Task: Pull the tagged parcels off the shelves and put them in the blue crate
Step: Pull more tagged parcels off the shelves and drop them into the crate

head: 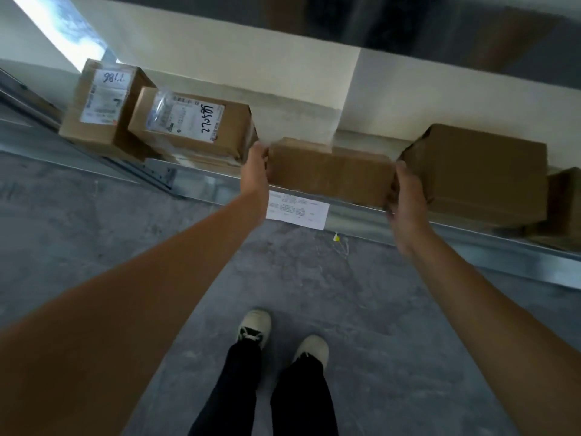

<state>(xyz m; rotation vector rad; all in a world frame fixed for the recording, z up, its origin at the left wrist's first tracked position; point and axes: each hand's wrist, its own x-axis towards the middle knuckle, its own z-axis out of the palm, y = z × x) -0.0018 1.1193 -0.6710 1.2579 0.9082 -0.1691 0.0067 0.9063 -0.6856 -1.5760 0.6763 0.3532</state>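
Two boxes with white labels (107, 96) sit at the left of the shelf (361, 212). Next, the left hand (255, 166) grips one end of a plain brown box (330, 171) on the shelf edge. The right hand (405, 193) grips its other end. A bigger box (481, 171) stands just beside it.

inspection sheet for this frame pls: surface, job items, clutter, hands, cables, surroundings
Surface: metal shelf edge, paper slip hanging at its front.
Job's things: plain middle box held at both ends; two labelled boxes to its left, large plain box to its right; blue crate not in view.
Clutter: small yellow scrap on the floor.
Grippers: left hand and right hand grip the middle box.
Cables: nothing seen.
Surroundings: grey concrete floor, pale wall.
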